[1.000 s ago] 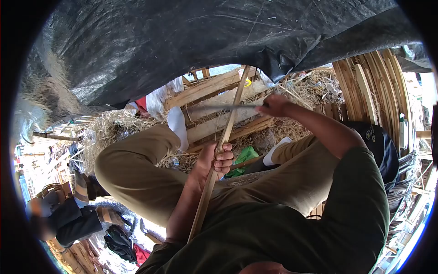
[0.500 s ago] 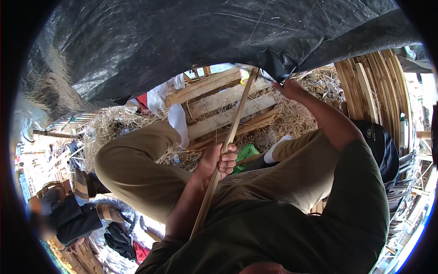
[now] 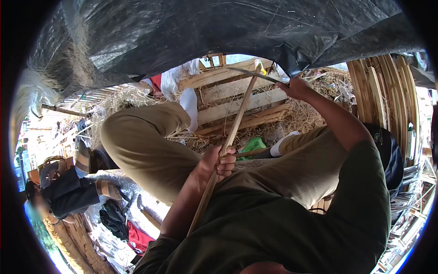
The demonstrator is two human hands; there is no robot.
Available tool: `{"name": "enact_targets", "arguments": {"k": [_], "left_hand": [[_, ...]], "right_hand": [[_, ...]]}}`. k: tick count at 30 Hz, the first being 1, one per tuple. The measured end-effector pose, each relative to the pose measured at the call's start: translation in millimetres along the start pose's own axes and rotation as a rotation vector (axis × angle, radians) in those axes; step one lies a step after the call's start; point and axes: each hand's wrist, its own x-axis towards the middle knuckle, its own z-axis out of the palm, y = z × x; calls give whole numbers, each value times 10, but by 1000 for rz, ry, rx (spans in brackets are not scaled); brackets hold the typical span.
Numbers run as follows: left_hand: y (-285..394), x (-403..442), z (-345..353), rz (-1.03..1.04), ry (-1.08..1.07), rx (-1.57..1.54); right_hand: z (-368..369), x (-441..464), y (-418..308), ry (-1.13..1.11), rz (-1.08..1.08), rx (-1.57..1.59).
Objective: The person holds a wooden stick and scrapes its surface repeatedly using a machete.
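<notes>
My left hand (image 3: 219, 163) is wrapped around a long, thin split bamboo strip (image 3: 236, 127), which slants from beside my left arm up to the far boards. Farther off, my right hand (image 3: 297, 88) is closed on the handle end of a knife (image 3: 264, 76). Its long, dark, slightly curved blade points left and crosses close to the strip's upper end; whether it touches, I cannot tell. The handle is mostly hidden by my fingers. A black plastic sheet (image 3: 196, 36) hangs just above that hand.
Pale wooden boards (image 3: 246, 90) lie on straw beyond my bent legs. Upright wood strips (image 3: 388, 91) stand at the right, with a dark cap (image 3: 387, 148) near my right arm. Another person (image 3: 70, 192) sits at the left. A green plastic piece (image 3: 253, 144) lies between my legs.
The blade now shows clearly across the strip's upper end; before, it was barely visible. My left hand keeps its hold on the strip. The whole view has shifted slightly.
</notes>
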Motion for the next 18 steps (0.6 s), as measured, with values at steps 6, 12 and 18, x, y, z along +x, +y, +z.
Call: {"name": "enact_targets", "arguments": {"k": [6,12,18], "left_hand": [[113,-127,-39,119,-141,-128],[49,-211,-203,153,-242,-189],[79,-207,-135,155,-236,-177]], "right_hand": [[165,-505,-700,-38,-424,68],[-25,-226,-504,54,32,-24],[-3,-518,-800,-28,-238,14]]}}
